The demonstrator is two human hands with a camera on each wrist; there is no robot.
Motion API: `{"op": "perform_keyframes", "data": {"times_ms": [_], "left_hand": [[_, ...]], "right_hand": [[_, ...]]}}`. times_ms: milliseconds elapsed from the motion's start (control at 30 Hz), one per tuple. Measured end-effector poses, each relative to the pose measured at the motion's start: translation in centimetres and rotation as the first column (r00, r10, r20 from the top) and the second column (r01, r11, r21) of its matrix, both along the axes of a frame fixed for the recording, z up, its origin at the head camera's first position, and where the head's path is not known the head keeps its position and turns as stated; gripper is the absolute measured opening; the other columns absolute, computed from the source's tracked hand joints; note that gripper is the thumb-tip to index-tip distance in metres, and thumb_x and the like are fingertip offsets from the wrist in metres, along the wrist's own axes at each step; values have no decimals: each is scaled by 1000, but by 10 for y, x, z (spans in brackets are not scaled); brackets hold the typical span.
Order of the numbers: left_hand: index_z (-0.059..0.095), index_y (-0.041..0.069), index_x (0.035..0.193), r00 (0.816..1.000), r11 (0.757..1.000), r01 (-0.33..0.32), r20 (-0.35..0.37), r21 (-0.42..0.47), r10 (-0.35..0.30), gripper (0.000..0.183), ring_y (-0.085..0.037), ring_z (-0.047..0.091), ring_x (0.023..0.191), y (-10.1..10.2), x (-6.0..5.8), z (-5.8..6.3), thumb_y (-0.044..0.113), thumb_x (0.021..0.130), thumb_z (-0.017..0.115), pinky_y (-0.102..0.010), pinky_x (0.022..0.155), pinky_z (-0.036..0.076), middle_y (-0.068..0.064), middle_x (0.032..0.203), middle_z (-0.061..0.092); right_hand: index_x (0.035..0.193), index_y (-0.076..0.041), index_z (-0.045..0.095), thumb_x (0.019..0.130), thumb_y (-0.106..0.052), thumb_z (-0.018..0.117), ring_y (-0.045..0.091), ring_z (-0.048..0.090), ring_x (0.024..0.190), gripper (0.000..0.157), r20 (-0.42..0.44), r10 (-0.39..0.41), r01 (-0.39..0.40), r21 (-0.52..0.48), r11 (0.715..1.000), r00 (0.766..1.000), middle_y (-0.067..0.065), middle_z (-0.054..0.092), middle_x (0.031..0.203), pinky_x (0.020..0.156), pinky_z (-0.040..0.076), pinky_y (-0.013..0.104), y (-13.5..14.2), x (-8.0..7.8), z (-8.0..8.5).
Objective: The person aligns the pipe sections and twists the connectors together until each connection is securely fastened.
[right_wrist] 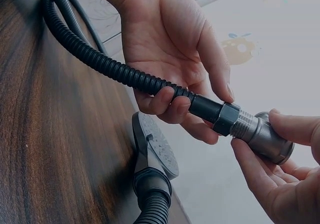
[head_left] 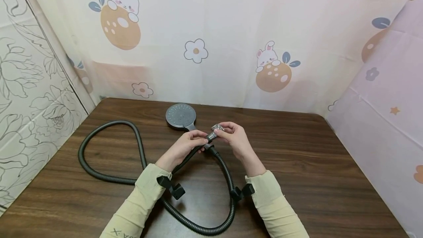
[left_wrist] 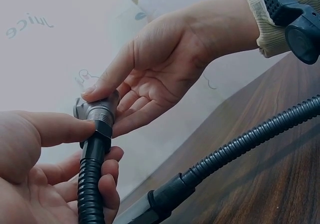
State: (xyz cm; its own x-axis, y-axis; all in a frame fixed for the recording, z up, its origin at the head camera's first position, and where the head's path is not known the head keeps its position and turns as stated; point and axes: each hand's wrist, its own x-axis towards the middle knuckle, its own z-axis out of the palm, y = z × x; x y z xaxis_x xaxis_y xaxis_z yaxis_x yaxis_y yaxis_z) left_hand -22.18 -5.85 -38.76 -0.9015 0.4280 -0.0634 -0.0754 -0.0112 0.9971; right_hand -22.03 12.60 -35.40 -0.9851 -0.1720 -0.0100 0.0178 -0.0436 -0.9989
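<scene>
My left hand grips the end of a black ribbed shower hose, its thumb on the dark hex nut. Between thumb and fingers, my right hand pinches a silver metal fitting. Bare threads show on the fitting where it meets the nut, and the two are in line. Behind the hands a round grey shower head lies on the table, spray face up. The hose's other end joins the shower head's handle.
The hose forms a wide loop on the left of the brown wooden table and another one below the hands. A patterned cloth hangs along the table's back edge, with more cloth at both sides.
</scene>
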Motion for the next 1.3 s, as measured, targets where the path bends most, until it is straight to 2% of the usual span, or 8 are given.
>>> {"op": "perform_keyframes", "data": {"times_ms": [167, 400, 533, 667, 800, 967, 1200, 1300], "left_hand": [[51, -5, 113, 1000, 1000, -10, 1, 7, 10, 30, -11, 55, 67, 0, 1, 2, 8, 87, 56, -23, 62, 45, -19, 96, 59], [51, -4, 115, 999, 1000, -16, 38, 3, 15, 29, -10, 55, 67, 0, 2, 3, 15, 93, 50, -23, 63, 45, -11, 96, 62], [50, -5, 115, 998, 1000, 4, 56, 29, -6, 29, -10, 56, 67, -1, 1, 3, 16, 95, 46, -23, 64, 45, -19, 103, 64], [50, -4, 112, 998, 998, 24, 59, 55, -27, 27, -10, 56, 67, -1, 1, 2, 17, 96, 44, -22, 64, 46, -20, 103, 65], [51, -5, 111, 998, 997, 31, 52, 72, -35, 27, -11, 56, 69, -1, 0, 2, 17, 96, 44, -22, 64, 46, -20, 102, 65], [51, -5, 115, 999, 1000, 7, 34, 26, -8, 29, -11, 56, 68, -1, 1, 2, 16, 95, 45, -24, 64, 46, -21, 103, 64], [50, -6, 116, 1000, 1000, -11, 12, 7, 11, 30, -11, 56, 68, -1, 1, 1, 13, 92, 50, -25, 65, 46, -7, 92, 58], [51, -6, 115, 1000, 1000, -17, 9, 6, 17, 29, -11, 56, 68, -1, 0, 1, 11, 91, 51, -24, 64, 46, -6, 91, 57]], "right_hand": [[113, 11, 50, 86, 1, 58, 9, 63, 79, 31, 4, -3, 3, -6, 1000, 1000, 3, 62, 90, 78, 52, 31, 0, 0, 0], [113, 10, 50, 86, 0, 59, 9, 63, 79, 31, 7, -9, 9, -2, 1000, 1000, 4, 62, 90, 88, 44, 46, -1, -1, -1], [114, 10, 50, 85, 0, 59, 10, 63, 79, 31, 6, -12, 12, 6, 1000, 1000, 5, 62, 91, 82, 50, 36, -1, -1, -1], [114, 10, 50, 86, 0, 59, 10, 63, 79, 31, 3, -11, 11, 11, 1000, 1000, 6, 62, 91, 74, 52, 26, -1, -1, -1], [114, 10, 50, 86, 0, 59, 10, 63, 80, 31, 1, -11, 11, 14, 1000, 1000, 6, 61, 92, 76, 52, 28, -1, 0, -1], [113, 10, 50, 86, 0, 59, 9, 63, 80, 31, 2, -10, 10, 17, 1000, 1000, 5, 62, 91, 83, 50, 37, -1, 0, 0], [113, 11, 50, 85, 0, 59, 9, 63, 78, 31, 0, -3, 3, -5, 1000, 1000, 3, 62, 88, 74, 53, 26, -1, 0, -1], [113, 11, 50, 85, 0, 59, 9, 63, 78, 31, 1, -2, 2, -6, 1000, 1000, 3, 62, 88, 73, 53, 26, -1, 0, -2]]}}
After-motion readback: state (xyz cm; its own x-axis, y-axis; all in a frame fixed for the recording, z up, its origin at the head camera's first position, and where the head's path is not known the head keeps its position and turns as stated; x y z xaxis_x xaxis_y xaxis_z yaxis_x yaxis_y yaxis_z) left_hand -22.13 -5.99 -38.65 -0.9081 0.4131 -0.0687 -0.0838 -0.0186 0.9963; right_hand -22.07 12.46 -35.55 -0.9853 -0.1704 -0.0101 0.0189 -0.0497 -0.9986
